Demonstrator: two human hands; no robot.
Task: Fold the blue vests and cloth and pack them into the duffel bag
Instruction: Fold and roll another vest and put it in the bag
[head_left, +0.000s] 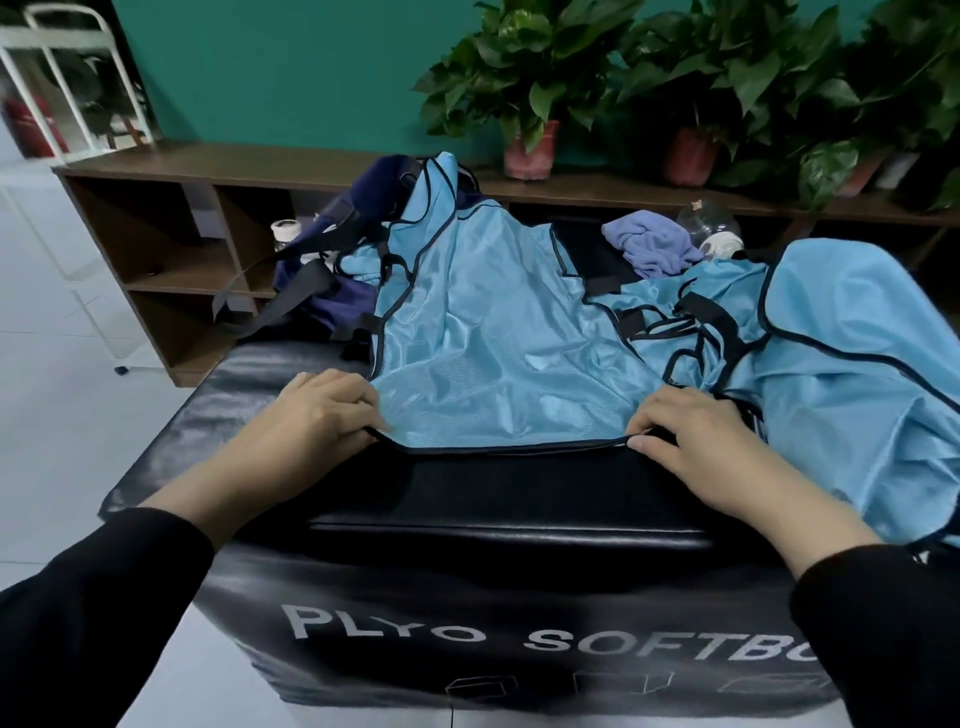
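1. Surface: black padded box serving as table (493, 499); teal wall behind, low brown shelf (171, 218) along it, pale floor at left.
2. Writing: white letters "PLYO SOFTBO…" on the box front, cut off at the right.
3. Count: two light-blue vests visible, one spread flat vest (493, 332) at centre, one bunched vest (841, 353) at right; one crumpled lavender cloth (649, 244) behind; one navy duffel bag (332, 260) back left; three potted plants (530, 93) in view.
4. Left hand (317, 415) pinches the flat vest's near hem corner; right hand (691, 436) pinches the opposite corner.
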